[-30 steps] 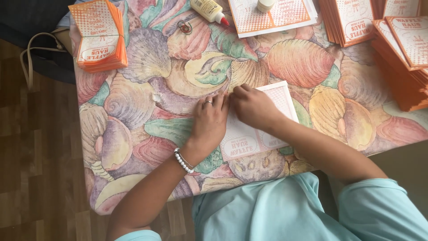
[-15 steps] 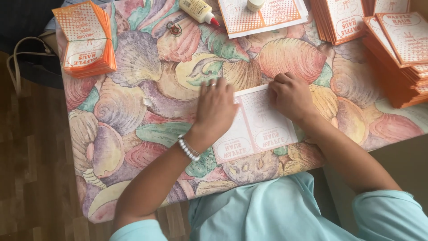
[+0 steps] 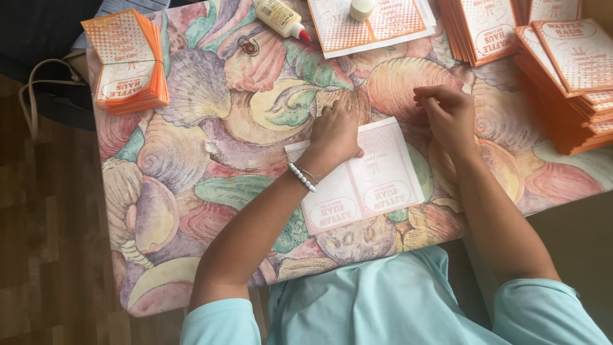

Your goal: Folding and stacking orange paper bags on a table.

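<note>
Left hand grip flat, pressing pale printed sheet; right hand loosely curled, empty, beside sheet's corner.

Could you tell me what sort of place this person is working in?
Probably a home table used for hand-assembling paper packaging. A shell-patterned tablecloth covers it above a wood floor. Stacks of orange printed sleeves and a glue bottle lie around, while the left hand presses a flat sheet.

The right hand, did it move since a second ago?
Yes. The right hand slid off the flat printed sheet, away from the left hand, toward the orange stacks by the table's far right edge.
</note>
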